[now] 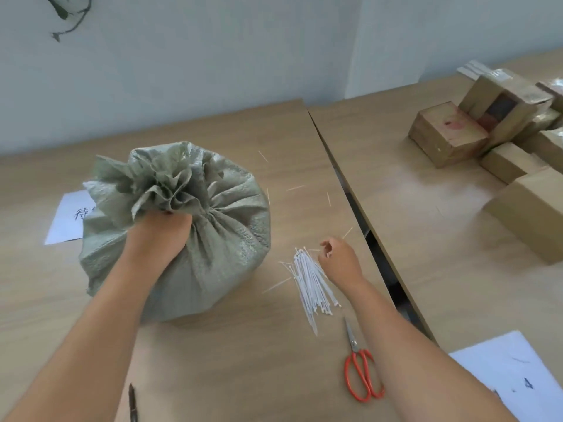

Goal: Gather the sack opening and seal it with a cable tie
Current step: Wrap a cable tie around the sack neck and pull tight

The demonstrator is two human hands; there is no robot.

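A full grey-green woven sack (225, 245) stands upright on the wooden table. Its opening is bunched into a ruffled neck (158, 184). My left hand (158, 236) is closed around that neck just below the ruffle. To the right of the sack lies a pile of white cable ties (310, 284). My right hand (341, 260) hovers at the pile's upper end, fingers curled and pinching at the tie heads; whether a tie is held between them is not clear.
Red-handled scissors (362, 370) lie near the front, right of centre. Clipped tie ends are scattered around the sack. A printed white sheet (67, 220) lies behind the sack, another (511, 370) at the right. Cardboard boxes (487, 132) crowd the neighbouring table. A dark pen (132, 403) lies at the front edge.
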